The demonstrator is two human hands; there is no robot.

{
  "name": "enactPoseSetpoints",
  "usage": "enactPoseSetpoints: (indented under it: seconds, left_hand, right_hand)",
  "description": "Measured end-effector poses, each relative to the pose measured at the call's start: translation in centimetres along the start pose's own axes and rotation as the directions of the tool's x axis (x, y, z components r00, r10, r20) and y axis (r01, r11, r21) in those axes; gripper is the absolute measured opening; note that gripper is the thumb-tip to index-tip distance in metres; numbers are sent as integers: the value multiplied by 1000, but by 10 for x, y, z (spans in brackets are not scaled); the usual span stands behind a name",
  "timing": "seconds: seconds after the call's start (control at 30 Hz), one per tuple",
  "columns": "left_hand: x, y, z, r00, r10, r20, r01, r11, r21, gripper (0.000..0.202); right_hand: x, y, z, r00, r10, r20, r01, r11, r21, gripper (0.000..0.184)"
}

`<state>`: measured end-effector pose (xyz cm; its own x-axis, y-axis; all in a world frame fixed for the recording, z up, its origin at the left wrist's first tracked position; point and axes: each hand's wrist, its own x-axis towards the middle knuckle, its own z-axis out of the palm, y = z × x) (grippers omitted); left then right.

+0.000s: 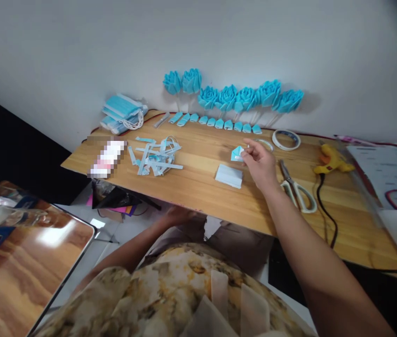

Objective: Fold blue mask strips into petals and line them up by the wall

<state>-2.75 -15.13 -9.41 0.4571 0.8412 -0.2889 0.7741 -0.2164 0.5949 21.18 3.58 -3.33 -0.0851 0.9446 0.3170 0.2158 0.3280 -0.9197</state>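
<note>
My right hand (260,164) is above the middle of the table, thumb and fingers pinching a small folded light-blue petal (236,153) with a pointed top. Just below it a flat pale-blue rectangle of mask fabric (229,176) lies on the wood. Low at the table's front edge, near my lap, rests my left hand (180,215); its fingers are too dark and partly hidden to make out. Several similar folded petals (219,124) lie in a row farther back. Behind them several blue fabric roses (228,97) on thin stems lean against the wall.
On the wooden table (198,187) are cut strips (156,157), stacked face masks (121,112) and a blurred-out phone-like object (109,159) at left. Rightward lie a tape roll (285,139), scissors (298,189), a yellow glue gun (333,160) with its cord, and a plastic case (387,178).
</note>
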Motion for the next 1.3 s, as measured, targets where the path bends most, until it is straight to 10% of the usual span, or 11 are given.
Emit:
enactPoseSetpoints:
  seconds: [0.13,0.2,0.23,0.33,0.43,0.57,0.93,1.13,1.2,1.3]
  left_hand:
    - [-80,9,-27,997,-27,66,32,996,-87,43]
    - [-117,10,-56,971,-93,-221,68,991,-118,46]
    - [-130,7,-72,884,-165,-437,135,986,-98,45]
    - [-152,-21,-115,428,-256,-867,497,868,-11,57]
    - [-156,-58,-139,299,-371,-879,685,725,-73,85]
    - [-154,-88,-142,318,-534,-784,741,656,-146,104]
    - [-154,-143,-151,225,-427,-876,514,816,-266,65]
    - [-137,-95,-169,326,-413,-850,620,773,-138,108]
    - [-113,-59,-169,370,-224,-902,465,885,-29,87]
    - [-58,-6,-163,596,13,-803,0,1000,16,66]
  right_hand:
    - [0,-2,2,1000,13,8,-13,1000,3,42]
    - [1,-1,2,1000,7,9,-7,1000,-5,41]
    - [1,-1,3,1000,-1,9,1,1000,-11,41]
    - [1,-1,3,1000,-21,7,21,1000,-21,41]
    - [1,-2,3,1000,-27,13,27,1000,1,41]
    - [1,-2,3,999,-43,9,43,999,22,40]
    - [0,2,3,998,-38,41,38,999,0,43]
    - [-2,-9,4,999,46,12,-48,990,132,42]
    - [-2,-10,4,998,59,19,-61,988,142,41]
    - [-2,-10,2,998,50,23,-53,991,119,41]
